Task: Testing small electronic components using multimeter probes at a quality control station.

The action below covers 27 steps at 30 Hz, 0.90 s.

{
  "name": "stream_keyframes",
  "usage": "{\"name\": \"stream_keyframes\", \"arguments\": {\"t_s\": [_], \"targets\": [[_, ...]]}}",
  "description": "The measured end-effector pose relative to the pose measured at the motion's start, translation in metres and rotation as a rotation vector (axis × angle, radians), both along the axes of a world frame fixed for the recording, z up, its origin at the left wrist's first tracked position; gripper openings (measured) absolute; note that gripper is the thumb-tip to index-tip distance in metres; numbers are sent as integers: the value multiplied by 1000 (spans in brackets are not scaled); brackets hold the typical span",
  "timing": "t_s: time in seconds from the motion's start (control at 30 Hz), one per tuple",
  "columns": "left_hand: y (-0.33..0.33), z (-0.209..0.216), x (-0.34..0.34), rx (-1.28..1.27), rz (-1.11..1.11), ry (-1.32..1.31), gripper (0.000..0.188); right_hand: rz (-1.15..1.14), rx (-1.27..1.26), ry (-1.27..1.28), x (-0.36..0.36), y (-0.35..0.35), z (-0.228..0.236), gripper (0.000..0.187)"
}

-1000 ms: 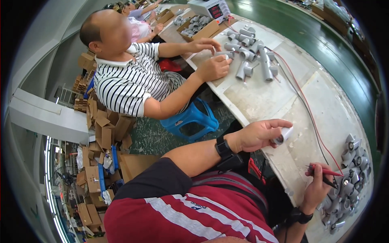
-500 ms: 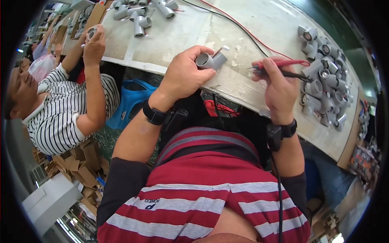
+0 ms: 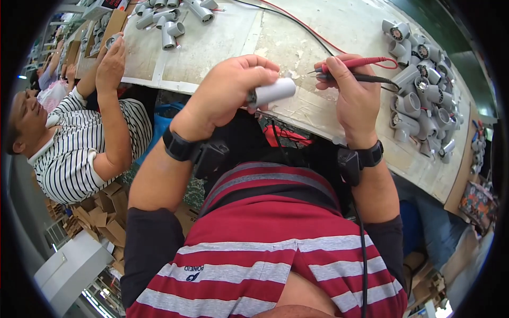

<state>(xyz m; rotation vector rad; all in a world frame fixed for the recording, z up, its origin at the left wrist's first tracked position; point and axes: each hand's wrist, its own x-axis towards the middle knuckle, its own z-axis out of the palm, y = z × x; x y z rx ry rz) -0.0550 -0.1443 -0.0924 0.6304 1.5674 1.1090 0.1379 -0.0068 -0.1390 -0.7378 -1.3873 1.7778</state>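
Near the middle of the frame, the person's left hand [image 3: 228,87] grasps a grey cylindrical housing [image 3: 277,93] between thumb and fingers. The housing lies nearly level above the near edge of the counter [image 3: 238,40], its smooth, pale end toward the right of the frame and its darker end beside the palm; motion blur hides the detail there.

Right of centre, the right hand [image 3: 356,98] is closed around a red test probe [image 3: 366,62] and a black test probe [image 3: 367,78], held side by side like a pen. Their tips point left, near the housing's pale end but apart from it. A red lead and a black lead cross the counter at the upper centre.

A pile of grey housings [image 3: 419,100] fills the right side of the counter, several with round open ends showing. A smaller group of grey housings [image 3: 168,26] lies at the upper left. In the upper left corner, a meter [image 3: 108,4] shows red digits, cut by the frame edge. At the left, a co-worker in a striped shirt [image 3: 85,138] raises a grey part in one hand.

Dark lettering and a small logo [image 3: 193,270] appear upside down on the person's red-and-grey striped shirt [image 3: 265,222], lower centre.
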Motion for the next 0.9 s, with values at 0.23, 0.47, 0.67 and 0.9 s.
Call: {"name": "stream_keyframes", "arguments": {"t_s": [0.23, 0.47, 0.67, 0.9], "targets": [[-5, -6, 6, -76, 168, -280, 34, 60, 24, 2, -20, -9, 0, 16], [-8, -17, -1, -54, 145, -334, 30, 119, 47, -124, -39, -13, -9, 14], [-8, -16, 0, -72, 75, -256, 29, 112, 77, -213, -45, -13, -13, 15], [-15, -25, 1, 142, -232, 661, 26, 25, 234, -193, -50, -18, -22, 17]]}}
